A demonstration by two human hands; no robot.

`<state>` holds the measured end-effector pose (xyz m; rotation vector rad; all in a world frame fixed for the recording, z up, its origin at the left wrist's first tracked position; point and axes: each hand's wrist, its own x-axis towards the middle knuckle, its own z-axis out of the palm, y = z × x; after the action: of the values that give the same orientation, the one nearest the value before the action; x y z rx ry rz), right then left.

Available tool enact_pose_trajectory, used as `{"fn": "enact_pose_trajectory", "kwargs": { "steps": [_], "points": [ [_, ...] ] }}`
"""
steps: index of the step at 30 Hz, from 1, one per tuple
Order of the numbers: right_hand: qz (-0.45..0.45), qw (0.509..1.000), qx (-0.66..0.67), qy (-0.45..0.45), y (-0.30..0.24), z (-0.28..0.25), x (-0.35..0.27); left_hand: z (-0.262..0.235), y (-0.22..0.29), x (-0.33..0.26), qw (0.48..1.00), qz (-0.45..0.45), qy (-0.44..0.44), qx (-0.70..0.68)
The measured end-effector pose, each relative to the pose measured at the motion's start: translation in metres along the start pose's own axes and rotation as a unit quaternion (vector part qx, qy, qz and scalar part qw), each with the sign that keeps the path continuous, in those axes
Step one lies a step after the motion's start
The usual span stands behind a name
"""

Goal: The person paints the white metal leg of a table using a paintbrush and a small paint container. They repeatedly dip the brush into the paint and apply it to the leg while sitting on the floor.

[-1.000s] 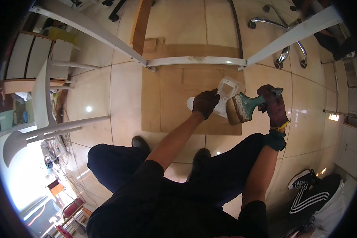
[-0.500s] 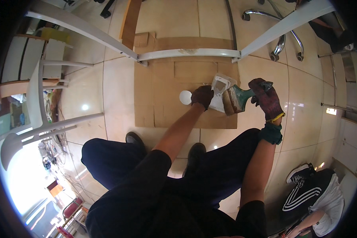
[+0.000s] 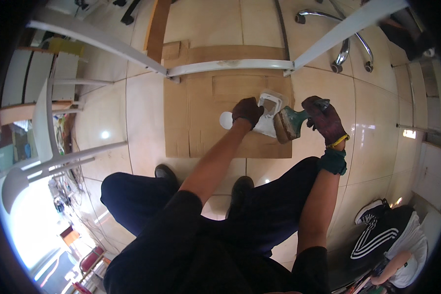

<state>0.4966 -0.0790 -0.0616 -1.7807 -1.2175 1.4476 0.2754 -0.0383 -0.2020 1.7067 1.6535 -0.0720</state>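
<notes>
My left hand, in a dark brown work glove, is closed at the left edge of a translucent plastic container smeared with white. The container lies tilted on a flat cardboard sheet. My right hand, gloved in dark red with a yellow cuff edge, grips a wide paintbrush by its green handle. The brush's brown bristles point left, beside the container and partly covering it. A round white disc shows on the cardboard just left of my left hand.
A white metal frame crosses above the cardboard, with a wooden board behind it. A chrome chair base stands far right. At left is a pale chair. Another person sits at lower right.
My left hand has shifted slightly away from me along the container's edge. The paintbrush has turned a little, its bristles still beside the container.
</notes>
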Motion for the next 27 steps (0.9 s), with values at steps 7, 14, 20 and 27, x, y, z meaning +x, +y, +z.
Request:
{"fn": "enact_pose_trajectory", "kwargs": {
  "steps": [7, 14, 20, 27],
  "points": [
    [-0.034, 0.999, -0.021, 0.015, 0.000, -0.008, -0.005, -0.171, 0.076, -0.135, 0.952, 0.289, 0.092, 0.036],
    [-0.030, 0.995, -0.095, 0.005, -0.010, 0.001, 0.003, -0.252, 0.161, -0.235, 0.934, 0.127, -0.101, 0.319],
    [-0.141, 0.955, -0.261, 0.002, 0.013, -0.016, 0.005, -0.228, 0.139, -0.251, 0.935, 0.133, -0.093, 0.315],
    [-0.182, 0.955, -0.233, 0.028, 0.019, 0.009, 0.024, -0.218, 0.145, -0.185, 0.895, 0.225, -0.152, 0.355]
  ]
}}
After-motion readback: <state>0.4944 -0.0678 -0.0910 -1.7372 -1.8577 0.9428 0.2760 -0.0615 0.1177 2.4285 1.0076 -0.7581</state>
